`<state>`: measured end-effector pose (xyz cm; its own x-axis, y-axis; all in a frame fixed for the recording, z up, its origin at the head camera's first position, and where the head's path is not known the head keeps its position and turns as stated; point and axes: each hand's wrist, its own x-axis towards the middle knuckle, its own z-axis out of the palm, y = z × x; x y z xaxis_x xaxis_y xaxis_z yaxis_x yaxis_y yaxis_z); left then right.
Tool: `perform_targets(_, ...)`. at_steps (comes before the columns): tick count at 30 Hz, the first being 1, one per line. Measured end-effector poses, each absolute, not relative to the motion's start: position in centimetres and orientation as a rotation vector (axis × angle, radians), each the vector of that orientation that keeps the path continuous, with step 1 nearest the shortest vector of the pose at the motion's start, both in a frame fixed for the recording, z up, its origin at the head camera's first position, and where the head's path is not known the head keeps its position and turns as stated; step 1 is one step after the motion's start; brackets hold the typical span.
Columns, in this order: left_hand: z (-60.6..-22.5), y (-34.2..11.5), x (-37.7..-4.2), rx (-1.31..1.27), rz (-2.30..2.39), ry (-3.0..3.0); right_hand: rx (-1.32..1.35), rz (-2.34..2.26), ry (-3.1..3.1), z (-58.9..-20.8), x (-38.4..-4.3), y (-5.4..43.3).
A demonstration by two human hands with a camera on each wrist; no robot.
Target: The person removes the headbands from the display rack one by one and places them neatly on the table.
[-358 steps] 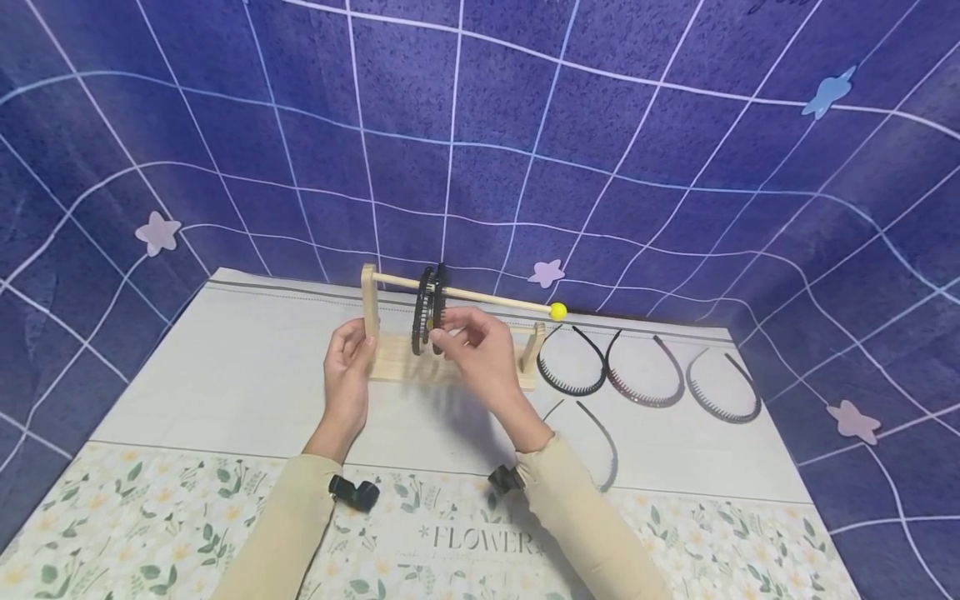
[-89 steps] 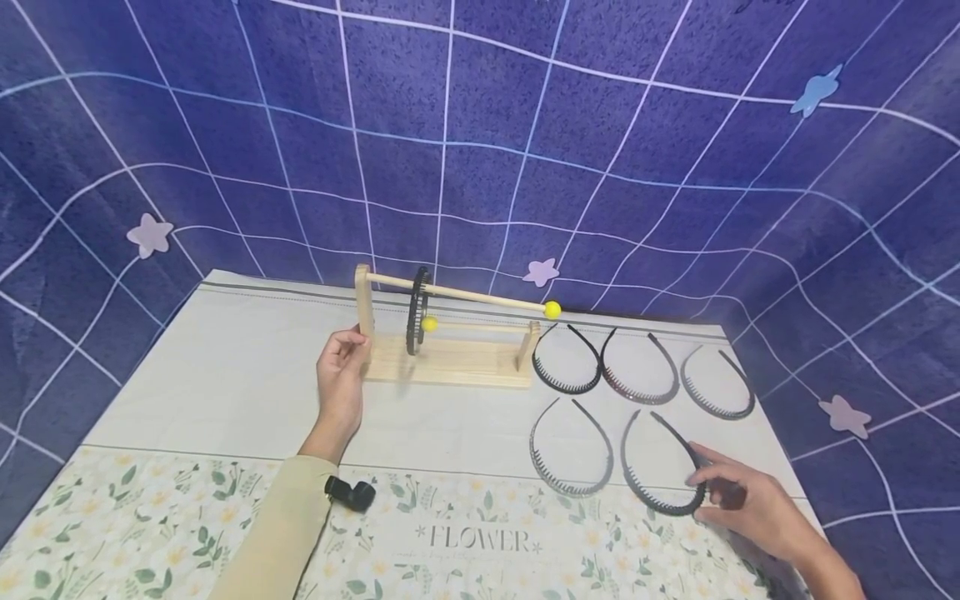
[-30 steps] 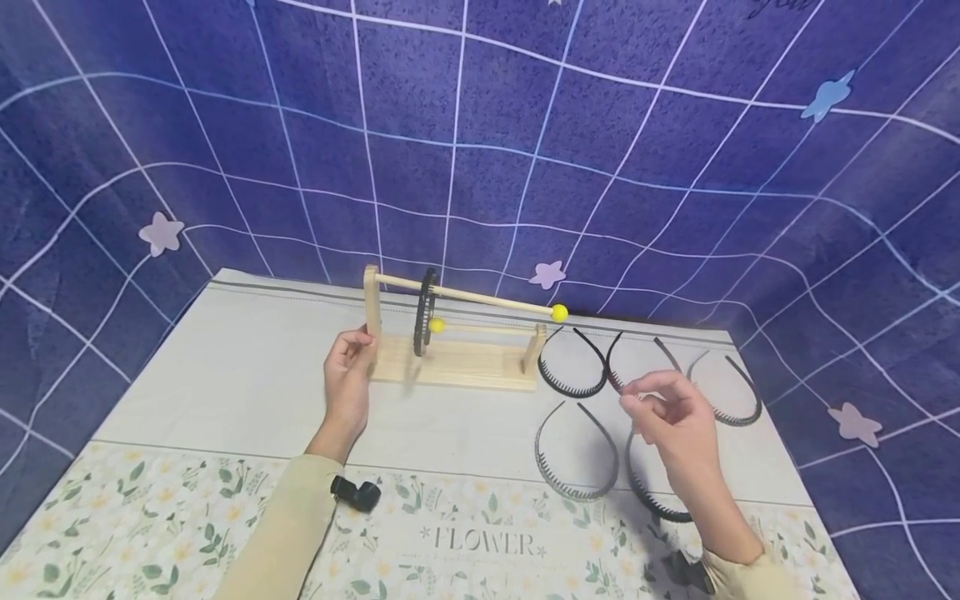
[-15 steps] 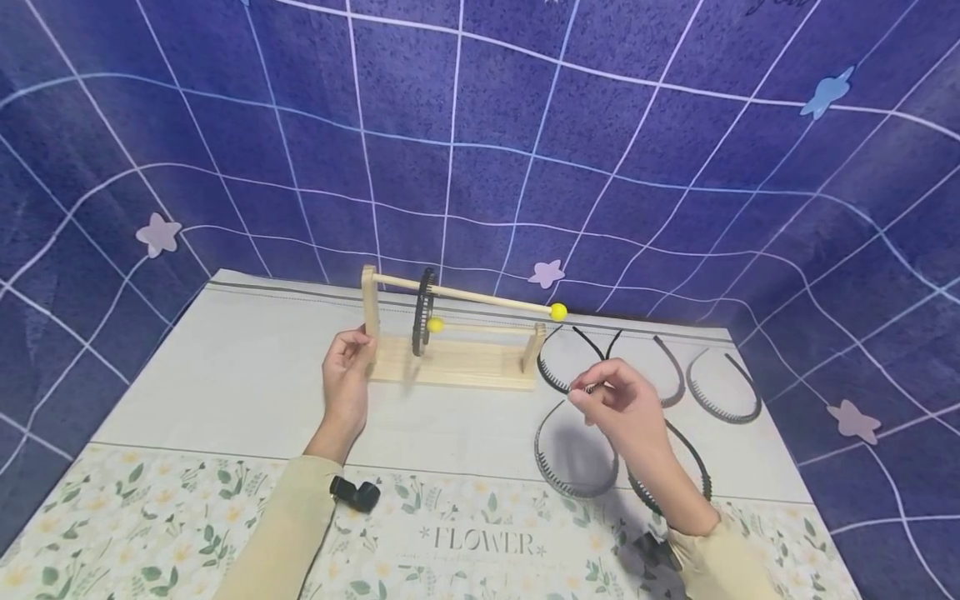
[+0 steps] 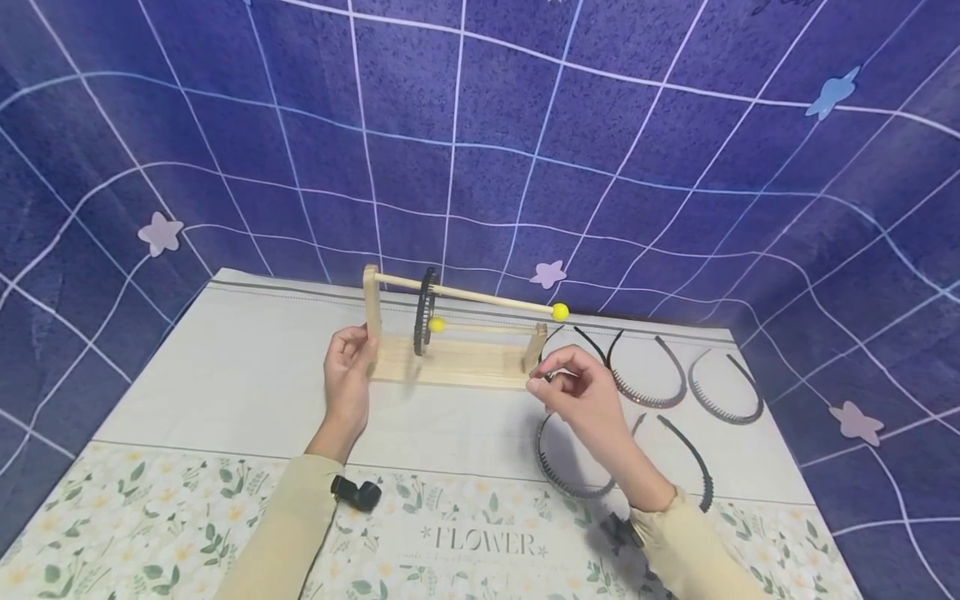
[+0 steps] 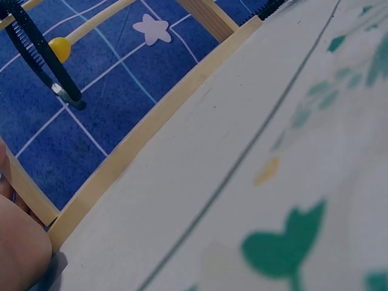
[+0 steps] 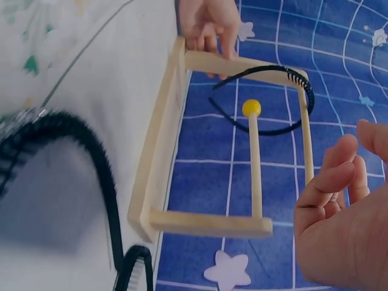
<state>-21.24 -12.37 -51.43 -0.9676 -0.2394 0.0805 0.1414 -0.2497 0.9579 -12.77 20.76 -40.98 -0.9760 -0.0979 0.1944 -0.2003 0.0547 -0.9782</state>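
My left hand (image 5: 347, 387) grips the left upright of a pale wooden stand (image 5: 450, 364), seen also in the right wrist view with fingers around that post. A black toothed headband (image 5: 422, 321) hangs on the stand's upper rod, close to the left post. My right hand (image 5: 588, 396) hovers in front of the stand's right post, fingers loosely curled; the right wrist view shows nothing in them. Beneath it and the forearm lie a grey headband (image 5: 573, 490) and a black headband (image 5: 697, 458), both partly hidden. Another black headband (image 5: 590, 340) shows behind the hand.
Farther right on the white tabletop lie a dark brownish headband (image 5: 647, 402) and a grey headband (image 5: 726, 417). Yellow balls cap the upper rod (image 5: 560, 312) and the lower rod (image 5: 437, 325). A blue gridded backdrop (image 5: 480, 167) rises behind the table; flower-printed cloth (image 5: 180, 533) covers the front.
A black headband formerly hanging on the upper rod now lies at the front right. Since then my right hand has left it and moved left toward the stand. My left hand keeps its grip.
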Motion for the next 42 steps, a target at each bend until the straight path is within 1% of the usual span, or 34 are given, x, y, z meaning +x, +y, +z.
perform_targets(13,-51.7,-12.4,-21.4,0.077,-2.298,-1.768,0.326,2.159,-2.242,-41.0,-14.5,15.9)
perform_targets(23,-51.6,-12.1,-21.4,0.114,-2.313,-1.759,0.329,2.303,-2.180,-41.4,-15.5,12.7)
perform_targets(32,-51.5,-12.2,-21.4,0.106,-2.308,-1.754,0.304,2.294,-2.219,-40.8,-16.1,9.3)
perform_targets(42,-51.6,-12.4,-21.2,0.123,-2.300,-1.756,0.286,2.274,-2.177,-41.0,-17.8,6.5)
